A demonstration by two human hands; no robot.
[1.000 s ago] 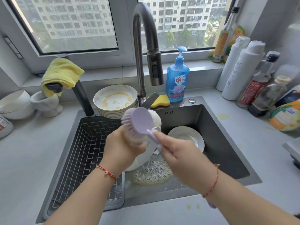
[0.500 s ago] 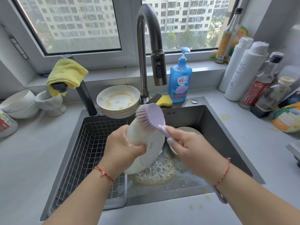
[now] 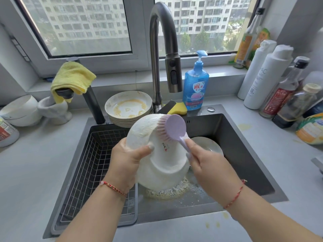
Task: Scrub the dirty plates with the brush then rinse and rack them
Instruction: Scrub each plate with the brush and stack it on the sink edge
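Over the sink basin (image 3: 236,154), head view: the left hand (image 3: 129,161) grips a soapy white plate (image 3: 162,165) by its rim, underside up and tilted, with the thumb curled over the edge. The right hand (image 3: 208,168) is wrapped round the handle of the lilac brush (image 3: 172,127), bristles pressed against the plate's upper edge. Risk: the wet, sudsy rim could slip under brush pressure and drop onto the plate in the basin (image 3: 208,145). The dirty stack (image 3: 128,109) sits at the sink's far edge, unwashed.
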